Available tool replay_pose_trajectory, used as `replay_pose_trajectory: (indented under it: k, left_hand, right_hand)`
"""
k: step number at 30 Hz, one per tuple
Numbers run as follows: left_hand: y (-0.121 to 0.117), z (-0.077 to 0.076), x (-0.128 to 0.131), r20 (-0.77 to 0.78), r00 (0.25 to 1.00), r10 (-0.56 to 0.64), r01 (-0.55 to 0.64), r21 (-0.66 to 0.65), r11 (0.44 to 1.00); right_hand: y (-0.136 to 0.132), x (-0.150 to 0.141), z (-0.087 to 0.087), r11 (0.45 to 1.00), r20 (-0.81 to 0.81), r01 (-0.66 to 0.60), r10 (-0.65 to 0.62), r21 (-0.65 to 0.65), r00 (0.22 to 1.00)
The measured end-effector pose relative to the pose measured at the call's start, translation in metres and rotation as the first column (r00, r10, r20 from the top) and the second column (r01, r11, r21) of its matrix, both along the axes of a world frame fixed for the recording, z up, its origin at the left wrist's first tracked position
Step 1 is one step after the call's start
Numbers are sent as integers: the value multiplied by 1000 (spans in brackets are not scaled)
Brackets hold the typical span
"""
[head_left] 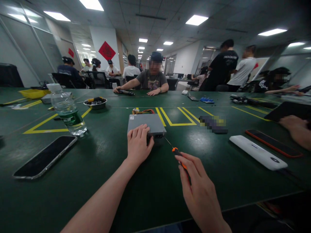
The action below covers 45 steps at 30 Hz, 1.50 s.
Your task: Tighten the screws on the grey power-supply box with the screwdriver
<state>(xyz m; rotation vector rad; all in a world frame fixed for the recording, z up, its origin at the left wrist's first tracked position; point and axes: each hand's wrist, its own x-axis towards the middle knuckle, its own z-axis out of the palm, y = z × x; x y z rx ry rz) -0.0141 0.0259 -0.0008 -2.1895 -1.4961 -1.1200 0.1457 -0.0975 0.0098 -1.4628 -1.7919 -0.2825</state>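
Observation:
A flat grey metal box (146, 124) with coloured wires at its far end lies on the green table (102, 174) in front of me. My left hand (138, 145) rests on the box's near edge, fingers curled down over it. My right hand (198, 191) is closed around an orange-and-black screwdriver (178, 156). Its thin shaft points at the near right corner of the box.
A water bottle (66, 110) and a phone (46, 156) lie at my left. A white power bank (258, 152) and a red-edged phone (273, 142) lie at the right, near another person's hand (295, 129). A bowl (95, 103) sits further back. People sit across the table.

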Motion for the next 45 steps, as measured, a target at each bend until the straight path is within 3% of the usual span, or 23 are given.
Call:
replay_pose_trajectory:
  k: [6, 13, 18, 21, 26, 30, 45]
  left_hand:
    - [-1, 1, 0, 1, 1000, 0, 0, -4, 1000]
    - [0, 1, 0, 4, 1000, 0, 0, -18, 1000]
    - [-1, 1, 0, 9, 1000, -7, 7, -14, 1000]
    - [-1, 2, 0, 17, 1000, -12, 12, -6, 1000]
    - [-1, 1, 1, 18, 1000, -6, 6, -3, 1000]
    - [-1, 1, 1, 14, 1000, -4, 4, -4, 1000]
    - [-1, 2, 0, 3, 1000, -15, 15, -15, 1000]
  right_hand:
    - [2, 4, -1, 993, -135, 55, -69, -101, 988]
    - [1, 6, 5, 998, -43, 42, -44, -41, 998]
    - [1, 7, 2, 989, -27, 105, -109, -104, 994]
    - [0, 5, 3, 988, -35, 80, -85, -134, 996]
    - [1, 1, 6, 999, -38, -26, 24, -35, 999]
    - [3, -3, 4, 1000, -33, -15, 15, -11, 999]
    - [5, -2, 9, 987, -281, 57, -98, -153, 955]
